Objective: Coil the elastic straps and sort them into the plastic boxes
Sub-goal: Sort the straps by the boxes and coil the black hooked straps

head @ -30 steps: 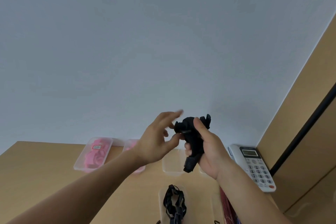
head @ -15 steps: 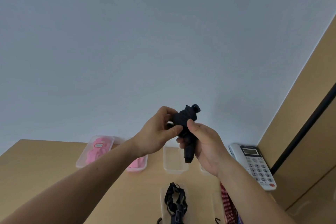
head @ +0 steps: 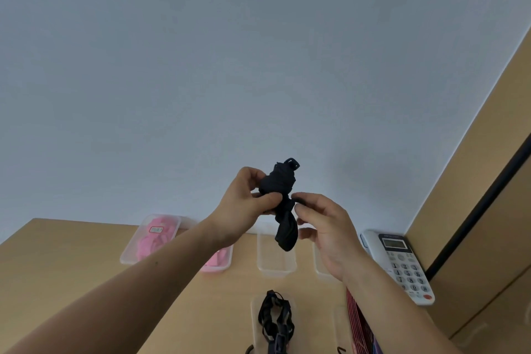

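A pale grey wall [head: 258, 66] fills most of the view above a light wooden table [head: 71, 261], where one white push-button telephone [head: 402, 264] stands at the far right. I count five clear rectangular plastic boxes [head: 260, 250] for certain: four in a far row and one nearer, with perhaps a sixth, faint, at the bottom edge. The two far-left boxes hold pink straps [head: 156, 238], the third looks empty, and the fourth is mostly hidden. The near box holds a second black strap [head: 273, 322], with one red-striped bundle [head: 359, 322] beside it. Held up above the far row is the black elastic strap [head: 280, 184], half wound into a lump. The left hand [head: 244, 204] pinches the lump between thumb and curled fingers. The right hand [head: 327, 227] has narrow, curled fingers whose thumb and forefinger seem to nip a loop at the lump's side. A loose tail hangs below, and one small black buckle [head: 291, 165] pokes out on top. The likely risk is the elastic springing open if either pinch eases before the tail is tucked. The protruding buckle could also snag a turn.
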`<state>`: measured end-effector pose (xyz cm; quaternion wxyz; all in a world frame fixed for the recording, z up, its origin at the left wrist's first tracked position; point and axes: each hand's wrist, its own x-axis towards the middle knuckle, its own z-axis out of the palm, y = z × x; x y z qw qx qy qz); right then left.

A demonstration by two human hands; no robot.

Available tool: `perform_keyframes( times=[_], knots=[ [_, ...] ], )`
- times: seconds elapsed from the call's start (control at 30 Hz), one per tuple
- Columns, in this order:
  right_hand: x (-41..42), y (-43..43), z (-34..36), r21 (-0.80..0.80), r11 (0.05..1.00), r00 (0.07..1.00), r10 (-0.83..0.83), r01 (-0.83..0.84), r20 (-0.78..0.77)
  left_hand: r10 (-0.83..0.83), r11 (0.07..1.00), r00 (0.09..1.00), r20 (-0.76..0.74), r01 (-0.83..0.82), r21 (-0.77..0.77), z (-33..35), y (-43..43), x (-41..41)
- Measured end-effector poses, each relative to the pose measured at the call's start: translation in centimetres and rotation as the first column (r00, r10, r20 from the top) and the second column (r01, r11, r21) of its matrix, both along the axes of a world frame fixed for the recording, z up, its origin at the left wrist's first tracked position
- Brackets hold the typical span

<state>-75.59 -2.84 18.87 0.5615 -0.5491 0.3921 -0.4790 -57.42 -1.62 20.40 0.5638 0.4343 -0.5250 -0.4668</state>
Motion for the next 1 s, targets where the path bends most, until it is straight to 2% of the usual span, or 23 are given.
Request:
perform_keyframes(
  times=[0.07, 0.13, 0.3, 0.43, 0.5, 0.67, 0.77, 0.87, 1.0],
  knots=[
    [-0.4, -0.1, -0.1, -0.044, 0.999, 1.0, 0.028, -0.027, 0.013, -0.045, 0.998, 0.989, -0.144, 0.052, 0.045, 0.2, 0.0, 0.1],
    [-0.4, 0.1, -0.2, -0.066, 0.996, 0.998, 0.065, -0.063, 0.018, -0.08, 0.991, 0.972, -0.219, 0.101, 0.087, 0.5, 0.1, 0.2],
    [0.1, -0.2, -0.4, -0.018, 1.0, 0.998, -0.002, 0.003, 0.068, -0.13, 0.974, 0.963, -0.237, 0.169, 0.151, 0.2, 0.4, 0.0],
    [0.6, 0.0, -0.4, 0.128, 0.99, 0.99, 0.032, -0.05, 0.135, -0.067, 0.991, 0.965, -0.253, 0.093, 0.092, 0.4, 0.2, -0.1],
    [1.1, 0.4, -0.4, 0.14, 0.988, 0.991, 0.055, -0.072, 0.122, -0.034, 0.995, 0.971, -0.236, 0.056, 0.085, 0.5, 0.1, -0.3],
    [1.7, 0.5, -0.2, 0.046, 0.998, 0.986, -0.044, 0.052, -0.161, -0.005, 0.998, 0.963, -0.269, 0.023, 0.065, 0.2, 0.0, -0.2],
    [1.2, 0.0, -0.5, -0.026, 0.991, 0.983, -0.134, 0.132, -0.124, -0.017, 0.998, 0.946, -0.323, 0.035, 0.052, 0.3, -0.1, -0.1],
    [1.4, 0.1, -0.5, -0.136, 0.982, 0.99, -0.135, 0.128, -0.041, -0.039, 0.995, 0.938, -0.344, 0.068, 0.075, 0.3, -0.4, -0.1],
    [1.4, 0.4, -0.9, -0.383, 0.922, 0.987, -0.112, 0.06, -0.115, -0.059, 0.982, 0.91, -0.411, 0.127, 0.142, 0.8, -0.5, -0.2]
  ],
)
